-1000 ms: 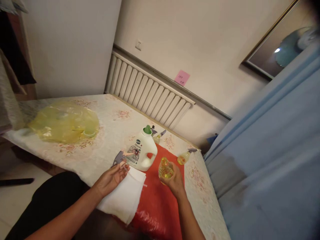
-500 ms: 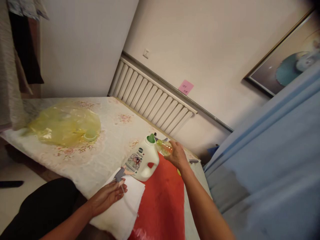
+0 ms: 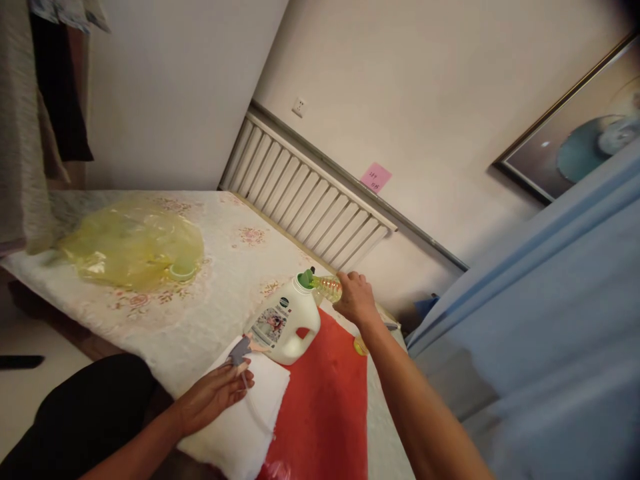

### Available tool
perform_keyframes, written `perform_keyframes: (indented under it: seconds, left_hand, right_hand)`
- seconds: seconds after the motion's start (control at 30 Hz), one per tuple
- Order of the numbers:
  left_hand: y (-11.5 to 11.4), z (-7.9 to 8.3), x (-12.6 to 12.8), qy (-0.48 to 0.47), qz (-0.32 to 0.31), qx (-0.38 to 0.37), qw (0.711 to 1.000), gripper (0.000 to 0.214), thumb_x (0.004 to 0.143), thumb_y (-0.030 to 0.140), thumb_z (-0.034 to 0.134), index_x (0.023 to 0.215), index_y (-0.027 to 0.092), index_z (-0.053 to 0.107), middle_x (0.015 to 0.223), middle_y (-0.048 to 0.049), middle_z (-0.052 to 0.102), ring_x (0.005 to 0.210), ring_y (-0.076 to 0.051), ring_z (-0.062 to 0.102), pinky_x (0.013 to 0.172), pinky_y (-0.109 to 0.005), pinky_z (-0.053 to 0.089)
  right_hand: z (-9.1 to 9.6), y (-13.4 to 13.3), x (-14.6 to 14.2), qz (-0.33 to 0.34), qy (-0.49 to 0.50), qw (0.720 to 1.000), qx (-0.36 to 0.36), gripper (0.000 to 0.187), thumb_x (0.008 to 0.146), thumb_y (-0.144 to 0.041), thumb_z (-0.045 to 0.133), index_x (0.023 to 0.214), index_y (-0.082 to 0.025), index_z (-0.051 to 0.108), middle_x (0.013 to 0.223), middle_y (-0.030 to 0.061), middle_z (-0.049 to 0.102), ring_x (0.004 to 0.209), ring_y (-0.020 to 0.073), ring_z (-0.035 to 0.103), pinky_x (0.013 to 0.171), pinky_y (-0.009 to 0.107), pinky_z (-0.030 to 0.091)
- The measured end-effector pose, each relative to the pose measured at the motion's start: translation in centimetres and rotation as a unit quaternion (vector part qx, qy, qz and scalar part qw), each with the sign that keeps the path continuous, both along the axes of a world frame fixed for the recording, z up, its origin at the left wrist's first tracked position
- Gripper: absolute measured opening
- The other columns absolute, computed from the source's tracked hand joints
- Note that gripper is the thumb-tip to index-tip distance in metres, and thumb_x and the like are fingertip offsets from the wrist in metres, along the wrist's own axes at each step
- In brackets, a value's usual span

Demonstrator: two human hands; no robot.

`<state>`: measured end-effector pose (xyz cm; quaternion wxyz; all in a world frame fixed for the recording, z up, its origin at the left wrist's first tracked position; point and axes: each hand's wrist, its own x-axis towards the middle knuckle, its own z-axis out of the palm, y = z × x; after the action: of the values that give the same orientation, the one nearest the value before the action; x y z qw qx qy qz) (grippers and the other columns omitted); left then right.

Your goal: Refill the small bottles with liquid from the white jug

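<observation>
head cam | worn on head | faces forward-down, tilted | near the table (image 3: pixel 225 267) edge | single view

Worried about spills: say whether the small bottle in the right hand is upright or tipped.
Tipped: small bottle lies sideways in right hand, neck toward white jug.

The person's left hand (image 3: pixel 213 397) and right hand (image 3: pixel 356 298) are bare, their fingers and knuckles uncovered. The left forearm (image 3: pixel 145 443) is bare from the wrist down to the bottom edge of the picture, and the long right forearm (image 3: pixel 410 400) is bare along the whole of its visible length. The one piece of clothing that shows is a plain black fabric garment (image 3: pixel 85 410) over the leg at the lower left. It is smooth, matte and rounded over the knee; its cut cannot be told.
</observation>
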<state>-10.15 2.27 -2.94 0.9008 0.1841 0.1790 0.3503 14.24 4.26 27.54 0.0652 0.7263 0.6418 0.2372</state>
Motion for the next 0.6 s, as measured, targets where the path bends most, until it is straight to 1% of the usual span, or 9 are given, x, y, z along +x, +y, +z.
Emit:
perform_keyframes:
  seconds: [0.23, 0.33, 0.6]
  left_hand:
    - [-0.1, 0.3, -0.1, 0.005, 0.003, -0.005, 1.0, 0.033, 0.082, 0.028, 0.08, 0.11, 0.019, 0.066, 0.095, -0.0069, 0.075, 0.092, -0.019, 0.072, 0.078, -0.026, 0.053]
    - [-0.1, 0.3, -0.1, 0.003, 0.005, -0.004, 1.0, 0.032, 0.083, 0.028, 0.08, 0.11, 0.018, 0.066, 0.096, -0.0075, 0.074, 0.092, -0.019, 0.072, 0.079, -0.027, 0.053]
    - [0.0, -0.2, 0.0, -0.004, 0.004, 0.003, 1.0, 0.03, 0.084, 0.028, 0.079, 0.11, 0.018, 0.067, 0.096, -0.0071, 0.074, 0.092, -0.019, 0.071, 0.078, -0.027, 0.052]
  right_hand:
    - [0.8, 0.2, -0.6, -0.003, -0.028, 0.999, -0.015, 0.052, 0.075, -0.015, 0.063, 0.126, -0.022, 0.057, 0.118, 0.0129, 0.059, 0.106, 0.0287, 0.05, 0.083, 0.037, 0.038]
    - [1.0, 0.3, -0.6, 0.005, -0.042, 0.999, -0.011, 0.051, 0.075, -0.015, 0.062, 0.125, -0.023, 0.057, 0.119, 0.0131, 0.058, 0.107, 0.029, 0.05, 0.083, 0.038, 0.037]
    - [1.3, 0.4, -0.4, 0.03, -0.077, 0.997, 0.01, 0.055, 0.075, -0.012, 0.06, 0.128, -0.022, 0.056, 0.117, 0.0143, 0.058, 0.107, 0.0308, 0.049, 0.084, 0.04, 0.035]
